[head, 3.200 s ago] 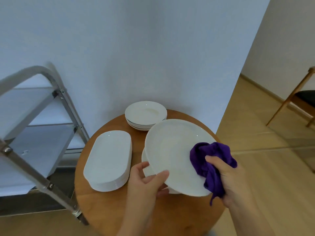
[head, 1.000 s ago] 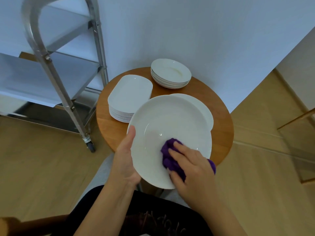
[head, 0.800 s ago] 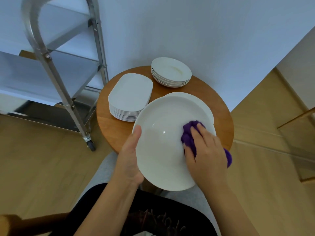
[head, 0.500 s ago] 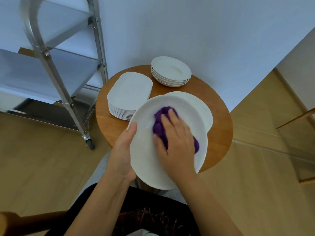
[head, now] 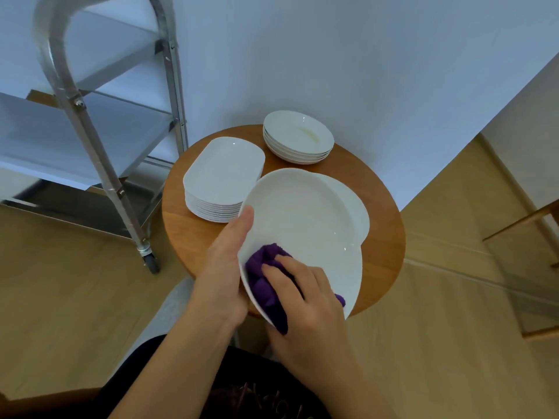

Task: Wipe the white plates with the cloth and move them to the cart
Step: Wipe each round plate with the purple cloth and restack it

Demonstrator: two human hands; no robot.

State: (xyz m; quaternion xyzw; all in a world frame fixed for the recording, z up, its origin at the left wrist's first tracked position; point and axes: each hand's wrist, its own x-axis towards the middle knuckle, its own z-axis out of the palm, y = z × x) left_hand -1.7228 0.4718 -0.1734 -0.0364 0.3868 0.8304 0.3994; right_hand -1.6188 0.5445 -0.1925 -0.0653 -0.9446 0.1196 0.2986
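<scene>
My left hand grips the left rim of a large white oval plate, thumb on its upper face, and holds it tilted above the round wooden table. With my right hand I press a bunched purple cloth onto the plate's near left part. Under the held plate lies another large white plate. On the table's left sits a stack of oblong white plates, and a stack of round white plates stands at the back. The metal cart is to the left.
A white wall rises right behind the table. The cart's wheel rests on the wooden floor close to the table's left edge. A wooden chair leg shows at the right border.
My right hand has swept the cloth from the plate's upper middle down to its near left edge. My left hand keeps the same hold on the rim.
</scene>
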